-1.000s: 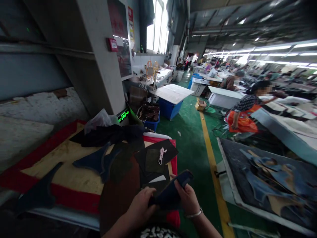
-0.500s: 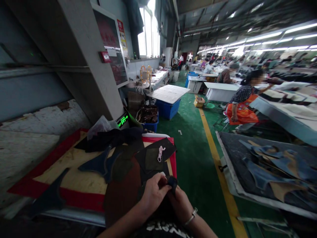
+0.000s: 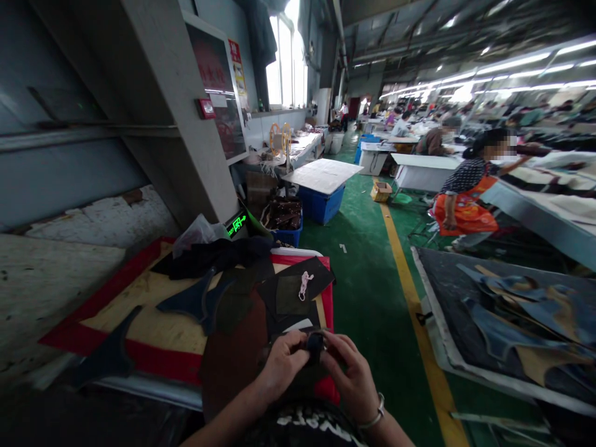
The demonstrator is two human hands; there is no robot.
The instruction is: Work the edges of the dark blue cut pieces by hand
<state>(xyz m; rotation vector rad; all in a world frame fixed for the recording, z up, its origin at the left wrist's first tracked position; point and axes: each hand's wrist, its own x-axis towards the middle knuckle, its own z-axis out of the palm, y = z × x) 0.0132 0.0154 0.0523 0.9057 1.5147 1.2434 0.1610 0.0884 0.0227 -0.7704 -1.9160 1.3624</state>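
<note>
Both the left hand (image 3: pixel 279 363) and right hand (image 3: pixel 356 372) pinched a small dark folded fabric piece (image 3: pixel 315 345) between closed fingers, above the red-edged bench (image 3: pixel 139 360).

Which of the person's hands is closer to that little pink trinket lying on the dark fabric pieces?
The left hand. It sits below the small pink trinket, slightly left; the right hand is further down and right.
</note>
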